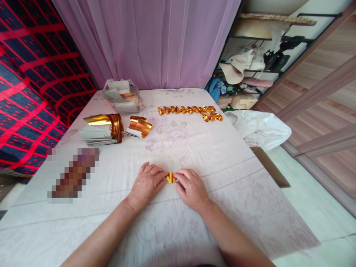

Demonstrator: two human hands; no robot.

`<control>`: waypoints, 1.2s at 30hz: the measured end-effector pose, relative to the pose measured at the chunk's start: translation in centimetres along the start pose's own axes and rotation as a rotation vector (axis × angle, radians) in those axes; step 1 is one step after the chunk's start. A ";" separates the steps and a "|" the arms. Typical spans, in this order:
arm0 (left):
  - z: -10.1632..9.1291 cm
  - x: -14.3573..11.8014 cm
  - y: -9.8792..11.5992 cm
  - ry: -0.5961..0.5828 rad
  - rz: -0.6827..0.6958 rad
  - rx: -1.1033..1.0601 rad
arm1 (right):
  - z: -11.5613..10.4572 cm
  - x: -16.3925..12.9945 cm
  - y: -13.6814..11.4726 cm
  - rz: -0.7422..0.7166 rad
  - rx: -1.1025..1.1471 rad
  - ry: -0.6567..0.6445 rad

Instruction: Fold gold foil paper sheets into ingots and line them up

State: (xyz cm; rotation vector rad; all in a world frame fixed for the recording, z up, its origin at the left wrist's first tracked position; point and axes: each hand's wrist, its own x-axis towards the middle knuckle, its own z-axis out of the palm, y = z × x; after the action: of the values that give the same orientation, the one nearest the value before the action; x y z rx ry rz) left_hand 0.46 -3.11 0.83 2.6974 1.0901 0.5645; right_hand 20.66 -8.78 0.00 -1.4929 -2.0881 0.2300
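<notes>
A small piece of folded gold foil paper [171,178] lies low over the tablecloth, gripped at both ends. My left hand [147,181] pinches its left end between thumb and fingers. On the opposite end, the fingers of my right hand [192,186] are closed too. The fingertips cover the ends of the paper, so only its shiny middle shows. Farther back, a row of folded gold paper pieces [182,109] runs toward the table's right edge. Loose gold foil sheets [143,128] lie at the left, beside a thick stack of gold and white sheets [101,129].
A clear plastic bag [122,97] of paper sheets sits at the back left of the table [178,226]. A pixelated patch covers something at the left. Beyond the right edge are a white plastic bag [261,128], a cardboard piece [269,167] and a shelf with caps and shoes.
</notes>
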 end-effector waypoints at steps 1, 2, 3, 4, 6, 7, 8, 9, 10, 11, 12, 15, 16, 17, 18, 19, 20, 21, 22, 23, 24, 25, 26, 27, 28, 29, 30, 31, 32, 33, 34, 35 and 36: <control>0.0 -0.1 0.0 0.004 -0.004 -0.007 | 0.0 0.0 0.0 0.000 0.001 0.001; 0.1 -0.1 0.1 0.011 -0.007 -0.011 | 0.0 -0.1 0.0 -0.001 0.003 0.002; 0.1 -0.2 0.1 0.018 -0.007 -0.013 | 0.0 -0.1 0.1 -0.003 0.007 0.004; 0.1 -0.3 0.2 0.024 -0.007 -0.011 | -0.1 -0.1 0.1 -0.006 0.013 0.008; 0.2 -0.4 0.3 0.033 -0.005 -0.003 | -0.1 -0.1 0.2 -0.012 0.024 0.014; 0.2 -0.4 0.4 0.036 -0.003 -0.001 | -0.1 -0.1 0.2 -0.014 0.027 0.016; 0.2 -0.5 0.4 0.039 -0.002 -0.001 | -0.1 -0.1 0.1 -0.014 0.026 0.020; 0.2 -0.5 0.4 0.044 0.001 -0.004 | -0.1 0.0 0.0 -0.010 0.021 0.023; 0.2 -0.5 0.3 0.049 0.006 -0.011 | -0.1 0.1 -0.1 0.000 0.011 0.027; 0.2 -0.5 0.3 0.053 0.014 -0.021 | 0.0 0.2 -0.3 0.017 -0.003 0.030; 0.3 -0.6 0.2 0.055 0.020 -0.034 | 0.0 0.2 -0.6 0.039 -0.020 0.030; 0.3 -0.6 0.1 0.046 0.002 -0.081 | 0.2 0.5 -1.4 0.117 -0.087 0.011; 0.3 -0.6 0.1 0.037 -0.022 -0.097 | 0.2 0.5 -1.6 0.138 -0.108 0.004; 0.3 -0.6 0.2 0.029 -0.050 -0.109 | 0.3 0.6 -1.8 0.153 -0.124 -0.001; 0.3 -0.6 0.2 0.023 -0.078 -0.116 | 0.3 0.6 -1.9 0.164 -0.135 -0.003; 0.3 -0.6 0.2 0.019 -0.101 -0.119 | 0.3 0.6 -2.0 0.171 -0.140 -0.002; 0.3 -0.7 0.3 0.019 -0.114 -0.115 | 0.4 0.6 -2.1 0.174 -0.141 0.000; 0.3 -0.7 0.3 0.024 -0.112 -0.105 | 0.4 0.7 -2.1 0.177 -0.140 0.001; 0.2 -0.9 0.3 0.032 -0.095 -0.091 | 0.3 0.7 -2.2 0.181 -0.140 0.002; 0.1 -1.0 0.4 0.038 -0.061 -0.071 | 0.3 0.7 -2.2 0.187 -0.140 0.001; -0.1 -1.2 0.5 0.044 -0.018 -0.045 | 0.3 0.7 -2.3 0.193 -0.140 0.001; -0.2 -1.4 0.5 0.049 0.030 -0.015 | 0.3 0.8 -2.3 0.198 -0.138 0.001; -0.4 -1.6 0.6 0.047 0.073 0.017 | 0.3 0.8 -2.3 0.203 -0.134 0.003; -0.6 -1.8 0.7 0.045 0.102 0.047 | 0.3 0.8 -2.3 0.205 -0.129 0.007; -0.7 -2.0 0.8 0.038 0.119 0.075 | 0.3 0.8 -2.3 0.206 -0.122 0.011; -0.8 -2.2 0.9 0.031 0.126 0.100 | 0.3 0.8 -2.3 0.204 -0.117 0.015; -0.9 -2.3 1.0 0.022 0.128 0.124 | 0.3 0.8 -2.3 0.203 -0.113 0.017; -0.9 -2.4 1.1 0.012 0.129 0.146 | 0.3 0.8 -2.3 0.201 -0.112 0.017; -0.9 -2.5 1.2 0.002 0.134 0.166 | 0.3 0.8 -2.3 0.200 -0.113 0.015; -0.9 -2.6 1.2 -0.008 0.140 0.182 | 0.3 0.8 -2.3 0.201 -0.116 0.013; -0.8 -2.6 1.2 -0.018 0.146 0.192 | 0.3 0.8 -2.3 0.203 -0.121 0.010; -0.7 -2.6 1.1 -0.027 0.150 0.195 | 0.3 0.8 -2.3 0.207 -0.124 0.007; -0.7 -2.6 1.1 -0.033 0.152 0.194 | 0.4 0.8 -2.4 0.211 -0.125 0.003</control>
State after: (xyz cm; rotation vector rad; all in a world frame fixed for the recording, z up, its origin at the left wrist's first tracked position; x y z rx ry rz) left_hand -0.86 -5.71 1.05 2.9653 0.9837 0.4569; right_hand 18.36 -8.83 1.03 -1.7886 -1.9736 0.1782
